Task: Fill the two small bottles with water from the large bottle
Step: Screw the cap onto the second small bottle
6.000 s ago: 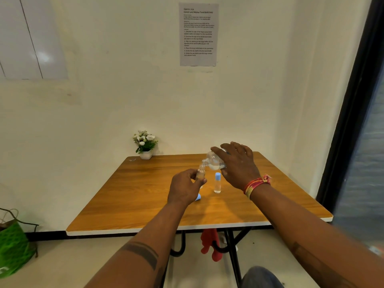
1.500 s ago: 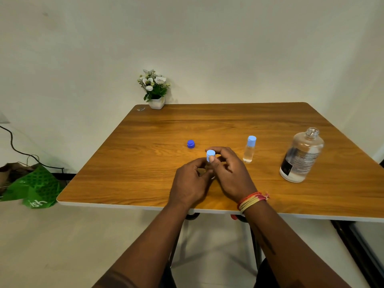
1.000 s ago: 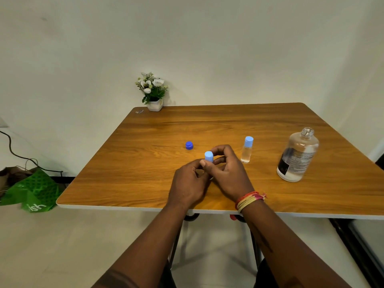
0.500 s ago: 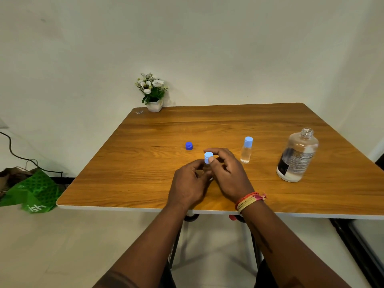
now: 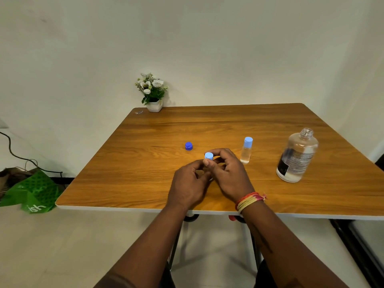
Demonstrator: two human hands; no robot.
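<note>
Desk (image 5: pixel 145 179), near edge: left hand (image 5: pixel 188 187) gripping small bottle, mostly hidden; right hand (image 5: pixel 227 175) pinching its cap (image 5: pixel 208 156). Right edge: large bottle (image 5: pixel 297 156), uncapped.

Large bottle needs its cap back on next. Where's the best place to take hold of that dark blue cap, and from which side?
Pinch the dark blue cap across its round side wall, coming straight down from above. It sits flat and low on the table, so only the wall offers a grip, and nothing stands close around it.

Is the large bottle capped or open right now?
Open. The large bottle stands upright with a bare threaded neck, and a dark blue cap lies apart on the table.
</note>
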